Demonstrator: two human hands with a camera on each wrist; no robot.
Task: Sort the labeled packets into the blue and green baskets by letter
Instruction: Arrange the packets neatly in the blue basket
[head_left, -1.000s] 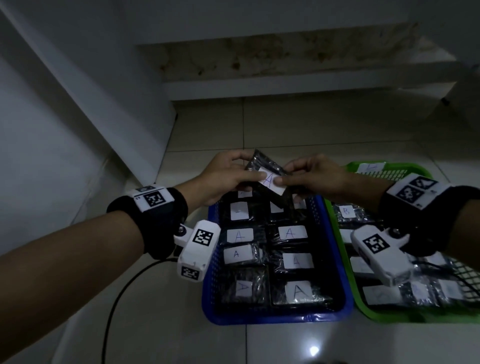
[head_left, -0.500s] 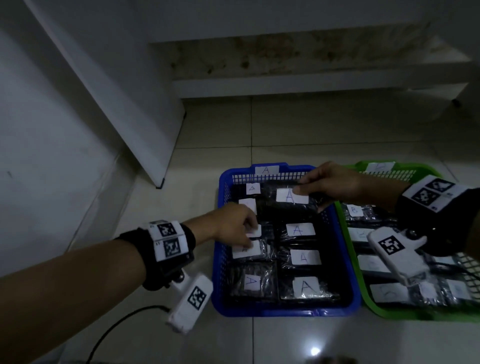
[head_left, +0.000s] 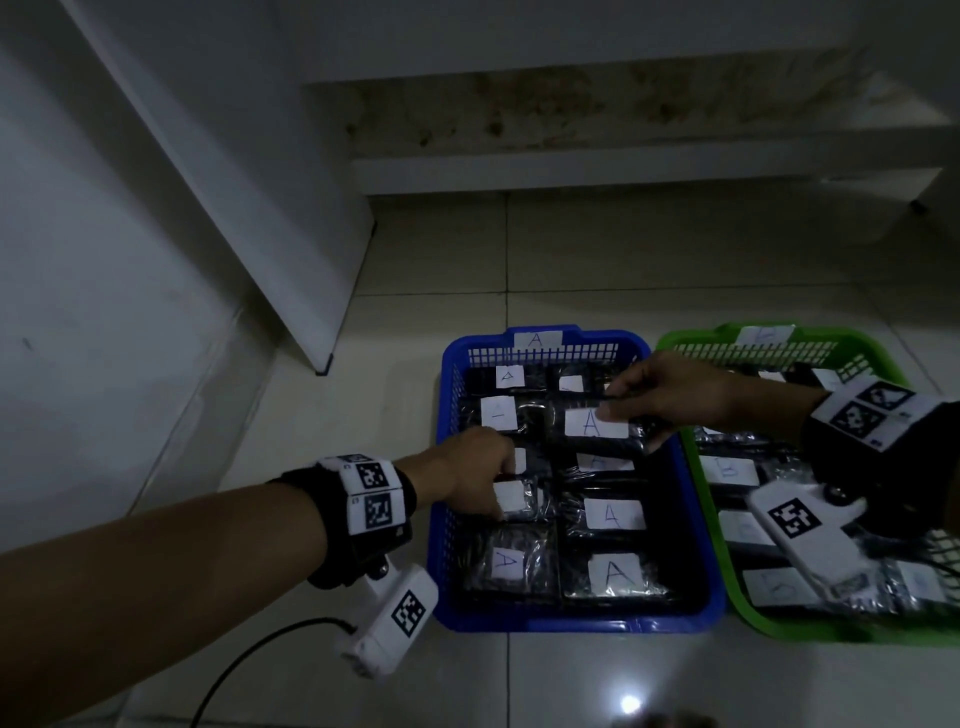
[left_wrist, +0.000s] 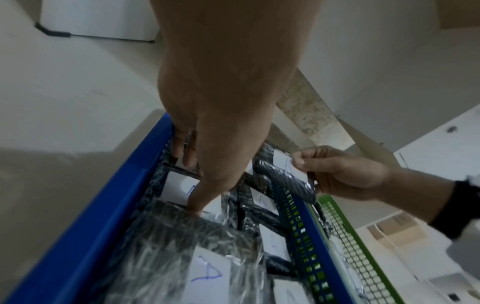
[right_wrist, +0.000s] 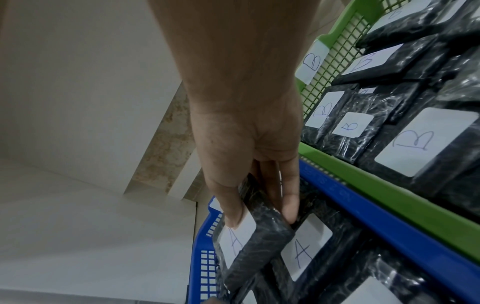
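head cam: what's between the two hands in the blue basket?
Only A-labeled packets lying in the blue basket. The left hand grips one packet; the right hand holds another. The head view shows nothing else there.

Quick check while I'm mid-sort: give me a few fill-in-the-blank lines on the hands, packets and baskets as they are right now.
1. The right hand pinches a packet labeled ____.
2. That packet is over the ____ basket.
3. Packets in the green basket carry the letter ____.
4. The left hand reaches into the ____ basket.

Missing words: A; blue; B; blue
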